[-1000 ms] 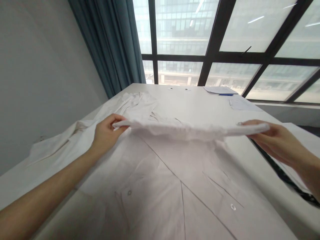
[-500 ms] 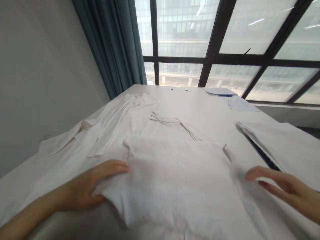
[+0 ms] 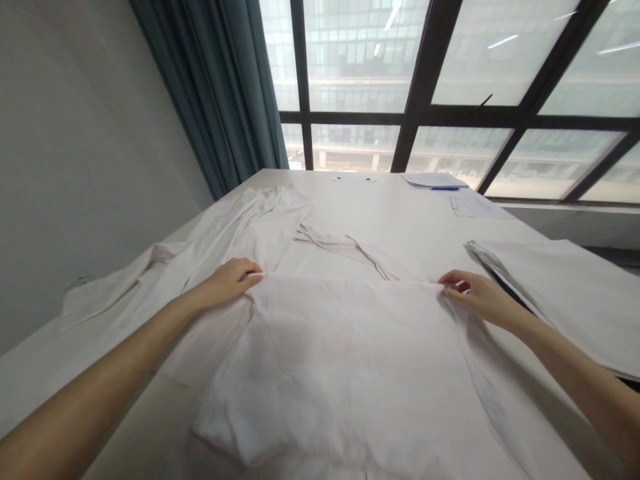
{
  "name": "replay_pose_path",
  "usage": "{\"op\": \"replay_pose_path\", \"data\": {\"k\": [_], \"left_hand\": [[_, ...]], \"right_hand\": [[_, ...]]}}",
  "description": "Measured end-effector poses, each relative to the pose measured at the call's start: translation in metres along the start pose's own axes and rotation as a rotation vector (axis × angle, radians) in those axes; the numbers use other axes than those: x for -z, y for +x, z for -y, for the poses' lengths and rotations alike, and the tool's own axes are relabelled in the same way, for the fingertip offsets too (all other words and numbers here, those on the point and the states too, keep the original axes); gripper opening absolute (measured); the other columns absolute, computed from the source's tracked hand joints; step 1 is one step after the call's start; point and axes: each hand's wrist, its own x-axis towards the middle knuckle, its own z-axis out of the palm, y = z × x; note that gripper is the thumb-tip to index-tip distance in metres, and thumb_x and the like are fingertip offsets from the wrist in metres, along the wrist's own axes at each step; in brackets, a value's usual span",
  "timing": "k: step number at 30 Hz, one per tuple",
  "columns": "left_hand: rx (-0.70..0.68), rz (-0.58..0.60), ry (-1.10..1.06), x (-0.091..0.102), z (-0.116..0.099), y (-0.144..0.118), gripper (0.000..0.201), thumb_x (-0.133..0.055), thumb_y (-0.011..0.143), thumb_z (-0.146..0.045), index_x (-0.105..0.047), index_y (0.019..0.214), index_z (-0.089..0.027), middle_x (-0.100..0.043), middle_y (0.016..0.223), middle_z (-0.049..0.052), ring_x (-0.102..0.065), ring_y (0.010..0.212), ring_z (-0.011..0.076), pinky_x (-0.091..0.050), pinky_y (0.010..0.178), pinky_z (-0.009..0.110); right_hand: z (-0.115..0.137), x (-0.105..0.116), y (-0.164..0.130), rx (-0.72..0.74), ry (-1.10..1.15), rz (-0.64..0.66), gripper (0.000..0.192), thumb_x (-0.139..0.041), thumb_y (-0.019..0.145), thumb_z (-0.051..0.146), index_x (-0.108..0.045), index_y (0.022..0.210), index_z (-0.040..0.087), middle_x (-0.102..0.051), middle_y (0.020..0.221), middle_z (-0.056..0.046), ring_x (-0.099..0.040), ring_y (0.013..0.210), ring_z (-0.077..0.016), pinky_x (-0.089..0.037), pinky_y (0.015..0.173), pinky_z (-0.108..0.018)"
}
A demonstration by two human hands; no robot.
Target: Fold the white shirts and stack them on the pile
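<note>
A white garment (image 3: 340,360) lies folded over itself on the white table (image 3: 400,213). My left hand (image 3: 227,283) pinches the far left corner of the fold. My right hand (image 3: 475,293) pinches the far right corner of the same fold. Both hands press the fold's far edge down near the table. A sleeve (image 3: 250,227) of the garment trails off to the far left, and a thin belt or strap (image 3: 350,247) lies just beyond the fold.
A second white folded cloth (image 3: 560,293) lies at the right. Papers (image 3: 435,180) and a blue pen (image 3: 445,189) rest at the table's far edge by the window. A teal curtain (image 3: 220,100) hangs at the back left, with a grey wall on the left.
The lifted hem came toward me and was laid down over the garment. Both hands then moved back out to the far corners of the fold and took hold there.
</note>
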Motion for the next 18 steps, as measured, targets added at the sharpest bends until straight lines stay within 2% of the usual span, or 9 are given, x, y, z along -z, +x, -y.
{"op": "replay_pose_path", "data": {"k": [3, 6, 9, 12, 15, 18], "left_hand": [[-0.020, -0.051, 0.037, -0.004, -0.002, -0.005, 0.036, -0.043, 0.077, -0.054, -0.062, 0.081, -0.023, -0.067, 0.090, 0.008, -0.060, 0.091, 0.0273, -0.044, 0.086, 0.036], [0.032, -0.086, -0.031, -0.003, -0.005, -0.006, 0.035, -0.036, 0.083, -0.053, -0.055, 0.086, -0.024, -0.065, 0.085, 0.004, -0.061, 0.084, 0.0243, -0.045, 0.078, 0.032], [0.107, -0.172, -0.044, 0.001, -0.007, 0.007, 0.030, -0.035, 0.084, -0.050, -0.050, 0.085, -0.024, -0.063, 0.080, 0.002, -0.061, 0.079, 0.0233, -0.044, 0.074, 0.030], [0.186, -0.283, -0.018, 0.000, -0.007, 0.026, 0.023, -0.039, 0.083, -0.041, -0.052, 0.089, -0.023, -0.066, 0.089, 0.005, -0.062, 0.087, 0.0240, -0.045, 0.077, 0.030], [0.269, -0.331, -0.015, -0.007, -0.007, 0.038, 0.022, -0.042, 0.084, -0.036, -0.054, 0.094, -0.022, -0.067, 0.095, 0.006, -0.062, 0.091, 0.0242, -0.045, 0.080, 0.030], [0.304, -0.344, -0.022, -0.017, -0.007, 0.038, 0.025, -0.041, 0.087, -0.038, -0.056, 0.099, -0.022, -0.068, 0.095, 0.006, -0.063, 0.091, 0.0247, -0.046, 0.082, 0.032]], "right_hand": [[0.000, 0.009, -0.003, -0.016, 0.091, 0.023, 0.028, -0.060, 0.075, 0.049, -0.069, 0.080, 0.023, -0.071, 0.074, -0.004, -0.064, 0.067, -0.0222, -0.049, 0.064, -0.034], [-0.005, 0.016, -0.002, -0.025, 0.223, 0.020, 0.036, -0.063, 0.075, 0.057, -0.071, 0.082, 0.022, -0.072, 0.079, -0.005, -0.064, 0.072, -0.0229, -0.048, 0.064, -0.033], [-0.012, 0.014, 0.009, -0.025, 0.351, -0.079, 0.038, -0.069, 0.072, 0.059, -0.071, 0.083, 0.023, -0.072, 0.085, -0.005, -0.063, 0.078, -0.0234, -0.049, 0.071, -0.034], [-0.022, 0.009, 0.026, -0.002, 0.430, -0.237, 0.037, -0.071, 0.069, 0.058, -0.070, 0.083, 0.024, -0.071, 0.085, -0.005, -0.063, 0.083, -0.0242, -0.050, 0.075, -0.035], [-0.035, 0.007, 0.041, 0.009, 0.338, -0.336, 0.037, -0.067, 0.070, 0.058, -0.069, 0.081, 0.023, -0.071, 0.084, -0.005, -0.064, 0.082, -0.0248, -0.049, 0.076, -0.036], [-0.047, 0.008, 0.048, -0.024, 0.200, -0.345, 0.037, -0.064, 0.068, 0.059, -0.066, 0.071, 0.022, -0.070, 0.079, -0.007, -0.064, 0.076, -0.0257, -0.050, 0.073, -0.039]]}}
